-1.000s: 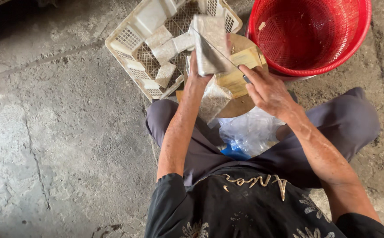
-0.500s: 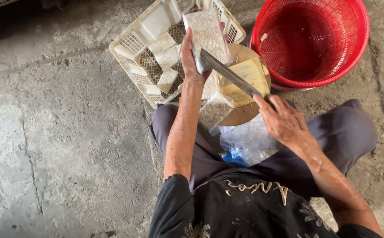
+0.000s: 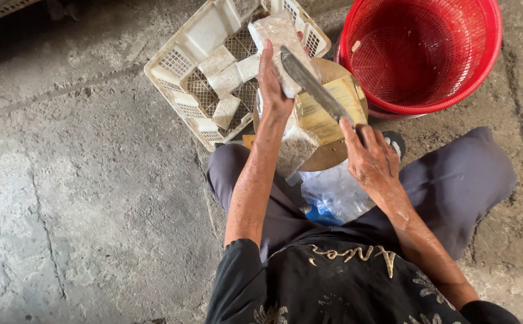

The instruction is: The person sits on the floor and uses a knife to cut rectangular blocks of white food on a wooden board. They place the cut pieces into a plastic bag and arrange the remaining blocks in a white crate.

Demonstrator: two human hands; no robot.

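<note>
A person sits low on a cracked concrete floor (image 3: 81, 198), knees apart, working over a round wooden chopping block (image 3: 327, 153) set between them. At far left the floor lies bare, giving the elbows room to swing that way. Next comes a cream plastic crate (image 3: 180, 57), tilted corner-on toward the worker, with several pale wrapped blocks (image 3: 225, 81) lying loose on its mesh bottom, close enough for the left arm to reach. The left hand (image 3: 271, 84) is closed around one such wrapped block (image 3: 276, 36), fingers curled behind it and thumb in front, holding it upright above the near edge of the crate and the chopping block, likely so the blade can meet its side. The right hand (image 3: 372, 159) grips the handle of a long knife (image 3: 312, 87), fist closed, the blade slanting up and leftward until its tip touches the held block. Clear plastic bags (image 3: 333, 192) bunch in the lap just below the chopping block. At right a red mesh basket (image 3: 483, 66) stands beside the chopping block, its rim just beyond the knife hand, mouth open and nearly empty.
</note>
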